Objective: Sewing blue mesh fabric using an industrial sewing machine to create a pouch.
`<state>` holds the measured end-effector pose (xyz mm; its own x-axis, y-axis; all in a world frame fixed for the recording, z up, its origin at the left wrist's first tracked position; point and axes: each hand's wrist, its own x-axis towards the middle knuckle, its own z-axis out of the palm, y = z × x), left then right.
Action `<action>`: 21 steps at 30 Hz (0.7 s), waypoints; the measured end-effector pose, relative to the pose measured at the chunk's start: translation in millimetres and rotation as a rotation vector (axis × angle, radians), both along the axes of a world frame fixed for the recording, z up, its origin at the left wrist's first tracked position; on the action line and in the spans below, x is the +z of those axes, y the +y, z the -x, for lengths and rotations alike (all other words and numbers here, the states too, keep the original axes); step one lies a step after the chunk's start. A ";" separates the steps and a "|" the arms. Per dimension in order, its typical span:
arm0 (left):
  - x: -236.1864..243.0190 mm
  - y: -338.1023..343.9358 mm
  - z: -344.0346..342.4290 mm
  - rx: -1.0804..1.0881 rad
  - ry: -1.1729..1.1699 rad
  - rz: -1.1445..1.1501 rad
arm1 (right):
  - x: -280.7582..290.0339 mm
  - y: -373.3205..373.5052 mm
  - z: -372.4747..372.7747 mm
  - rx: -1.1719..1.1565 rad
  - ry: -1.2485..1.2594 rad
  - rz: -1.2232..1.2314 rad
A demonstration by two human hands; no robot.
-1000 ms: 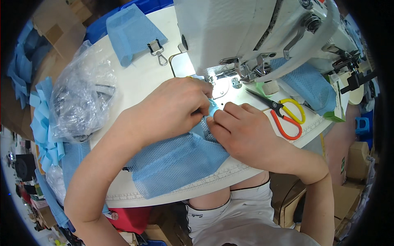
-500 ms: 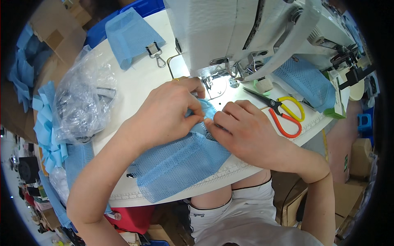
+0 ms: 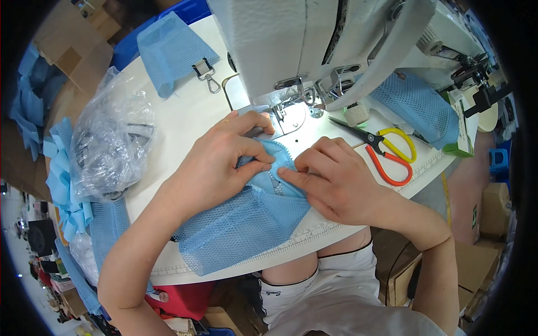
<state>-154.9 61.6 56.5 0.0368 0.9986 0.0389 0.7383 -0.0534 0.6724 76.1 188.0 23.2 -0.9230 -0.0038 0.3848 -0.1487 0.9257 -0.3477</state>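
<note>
My left hand (image 3: 218, 162) pinches a light blue fabric piece (image 3: 272, 147) with a seamed edge, below the presser foot (image 3: 280, 112) of a white sewing machine (image 3: 269, 39). Opposite it, my right hand (image 3: 339, 182) has curled fingers, thumb and index finger gripping that same piece. Blue mesh fabric (image 3: 230, 235) is attached or lying beneath, spread toward the table's front edge; which, I cannot tell. Scissors (image 3: 372, 140) with red and yellow handles lie open to the right of my right hand.
White tabletop (image 3: 174, 129) carries a clear plastic bag (image 3: 109, 151), a mesh piece with a metal clip (image 3: 174, 50) and blue strips (image 3: 64, 185) at left. More mesh (image 3: 417, 112) and a green box (image 3: 459, 134) sit at right. Cardboard boxes (image 3: 493, 213) stand beyond.
Both hands have drawn slightly toward me and apart, away from the needle, exposing more of the light blue piece. The camera view has shifted slightly.
</note>
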 end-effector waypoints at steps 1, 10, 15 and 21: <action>-0.8 -0.2 0.0 -0.003 -0.007 -0.018 | -5.2 -2.5 -0.4 -0.025 0.040 -0.057; -0.8 0.2 -11.3 0.082 0.051 -0.065 | -2.8 -9.8 1.0 -0.124 0.043 -0.157; 15.2 8.0 -12.5 0.097 0.173 0.001 | -9.7 -4.9 1.5 -0.114 0.099 -0.117; 4.1 18.3 1.3 0.221 0.007 0.107 | -6.5 2.3 5.0 -0.079 0.098 -0.151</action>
